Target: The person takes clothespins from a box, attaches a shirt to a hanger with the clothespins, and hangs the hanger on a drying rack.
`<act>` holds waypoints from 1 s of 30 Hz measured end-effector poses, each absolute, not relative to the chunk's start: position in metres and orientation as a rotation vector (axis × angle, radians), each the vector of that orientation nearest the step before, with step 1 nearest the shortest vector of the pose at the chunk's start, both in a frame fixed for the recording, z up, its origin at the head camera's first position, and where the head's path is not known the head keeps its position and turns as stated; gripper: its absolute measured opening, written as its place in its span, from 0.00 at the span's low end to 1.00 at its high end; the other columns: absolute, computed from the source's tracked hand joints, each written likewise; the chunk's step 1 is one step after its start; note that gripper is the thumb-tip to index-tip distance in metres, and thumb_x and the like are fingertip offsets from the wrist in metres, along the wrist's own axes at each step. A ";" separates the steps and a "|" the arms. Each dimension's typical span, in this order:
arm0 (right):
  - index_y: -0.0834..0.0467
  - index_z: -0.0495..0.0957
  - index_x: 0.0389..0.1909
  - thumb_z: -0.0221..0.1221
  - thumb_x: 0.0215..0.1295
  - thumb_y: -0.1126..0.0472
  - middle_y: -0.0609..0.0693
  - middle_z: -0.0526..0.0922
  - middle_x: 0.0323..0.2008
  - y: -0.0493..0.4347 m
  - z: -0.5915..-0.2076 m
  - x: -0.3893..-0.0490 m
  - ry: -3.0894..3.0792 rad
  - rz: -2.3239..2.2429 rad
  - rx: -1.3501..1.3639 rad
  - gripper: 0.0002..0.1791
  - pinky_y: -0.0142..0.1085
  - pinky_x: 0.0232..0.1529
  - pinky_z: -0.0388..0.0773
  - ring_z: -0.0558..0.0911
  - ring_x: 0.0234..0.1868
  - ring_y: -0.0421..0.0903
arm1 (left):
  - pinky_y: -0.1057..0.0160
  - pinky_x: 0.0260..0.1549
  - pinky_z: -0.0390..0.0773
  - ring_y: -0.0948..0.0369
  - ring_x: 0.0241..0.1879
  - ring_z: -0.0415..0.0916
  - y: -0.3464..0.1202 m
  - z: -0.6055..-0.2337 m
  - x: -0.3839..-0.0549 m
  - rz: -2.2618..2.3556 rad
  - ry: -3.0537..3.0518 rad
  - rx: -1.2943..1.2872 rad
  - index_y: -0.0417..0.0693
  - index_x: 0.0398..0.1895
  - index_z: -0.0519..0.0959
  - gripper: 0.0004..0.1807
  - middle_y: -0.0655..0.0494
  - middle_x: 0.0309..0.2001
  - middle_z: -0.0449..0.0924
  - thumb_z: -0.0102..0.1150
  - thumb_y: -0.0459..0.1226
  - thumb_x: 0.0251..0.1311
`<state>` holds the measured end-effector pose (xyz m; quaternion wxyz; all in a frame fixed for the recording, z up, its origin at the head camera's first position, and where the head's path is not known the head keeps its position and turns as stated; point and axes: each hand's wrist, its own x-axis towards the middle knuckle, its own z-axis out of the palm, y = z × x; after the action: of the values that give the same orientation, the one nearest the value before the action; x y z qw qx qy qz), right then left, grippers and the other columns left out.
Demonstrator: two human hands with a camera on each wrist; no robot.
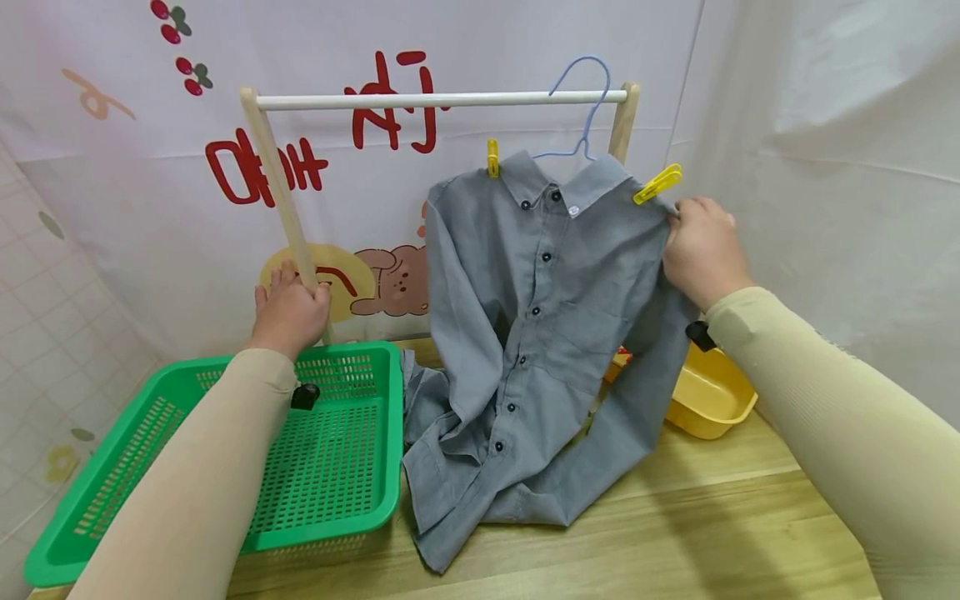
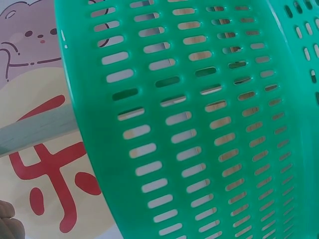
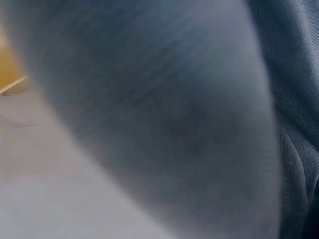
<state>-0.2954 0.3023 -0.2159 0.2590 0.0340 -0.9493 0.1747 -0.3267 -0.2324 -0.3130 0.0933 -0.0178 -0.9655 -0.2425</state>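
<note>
A grey button-up shirt (image 1: 555, 283) is on a blue hanger (image 1: 587, 125), whose hook arches over the white rail (image 1: 420, 100) of a clothes rack. Yellow clothespins sit at both shoulders, one upright clothespin (image 1: 492, 158) on the left and one tilted clothespin (image 1: 657, 184) on the right. My right hand (image 1: 705, 250) grips the shirt at its right shoulder. At the left, my left hand (image 1: 291, 310) holds the rack's wooden post (image 1: 281, 192) low down, above the green basket's rim. In the right wrist view blurred grey cloth (image 3: 164, 124) hides the fingers.
A green plastic basket (image 1: 392, 467) stands under my left forearm. Partly behind the shirt, a yellow tub (image 1: 712, 392) sits on the wooden table (image 1: 675, 533). The shirt's hem and one sleeve reach the tabletop. A printed curtain (image 1: 480, 50) backs the rack.
</note>
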 end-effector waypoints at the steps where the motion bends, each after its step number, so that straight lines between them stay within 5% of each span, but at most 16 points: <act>1: 0.78 0.69 0.65 0.34 0.84 0.60 0.77 0.73 0.63 0.301 -0.215 -0.295 -2.574 0.476 0.091 0.28 0.63 0.77 0.53 0.67 0.67 0.74 | 0.26 0.76 0.27 0.31 0.83 0.27 -0.233 -0.313 -0.327 -0.721 -2.864 -0.053 0.18 0.69 0.68 0.42 0.26 0.83 0.32 0.27 0.53 0.82; 30: 0.77 0.74 0.52 0.36 0.82 0.61 0.75 0.75 0.53 0.276 -0.210 -0.306 -2.641 0.410 0.100 0.24 0.63 0.68 0.59 0.70 0.61 0.72 | 0.26 0.77 0.27 0.30 0.83 0.27 -0.235 -0.316 -0.328 -0.734 -2.854 -0.057 0.17 0.63 0.72 0.41 0.27 0.84 0.33 0.28 0.52 0.82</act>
<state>-0.3059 0.2763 -0.2099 0.2313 0.0363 -0.9607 0.1493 -0.3284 -0.2346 -0.3158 0.0969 -0.0193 -0.9637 -0.2480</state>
